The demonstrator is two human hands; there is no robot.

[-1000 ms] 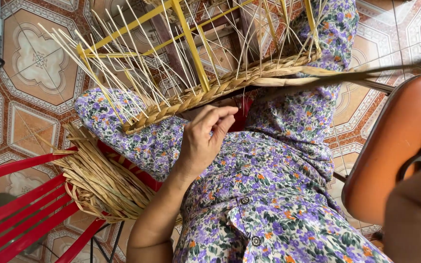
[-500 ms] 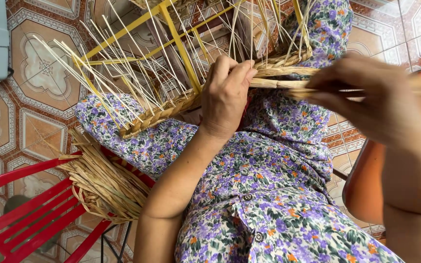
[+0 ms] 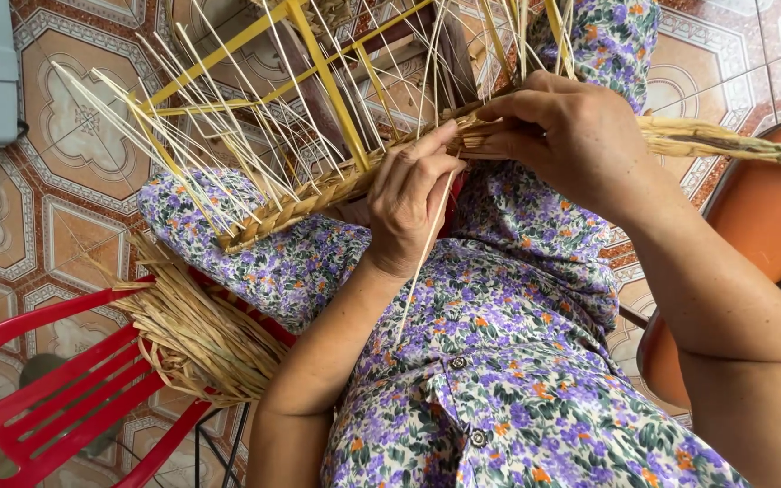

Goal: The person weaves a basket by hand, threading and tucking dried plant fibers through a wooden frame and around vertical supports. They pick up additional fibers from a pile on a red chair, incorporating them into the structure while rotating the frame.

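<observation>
My left hand (image 3: pixel 413 203) and right hand (image 3: pixel 571 136) meet on the plaited rim (image 3: pixel 318 194) of the basket frame on my lap, both closed in a pinch on it. Left fingers grip the braid with one loose pale strand (image 3: pixel 422 262) hanging down past the wrist; right fingers clamp the straw bundle (image 3: pixel 725 140) where it joins the braid. The rim's long axis runs from lower left of my left hand up to my right hand, the bundle carrying on beyond the right. Upright stakes (image 3: pixel 228 117) fan away beyond both hands. Spare straw (image 3: pixel 196 334) lies on the red chair (image 3: pixel 56 398), nearer my left elbow.
</observation>
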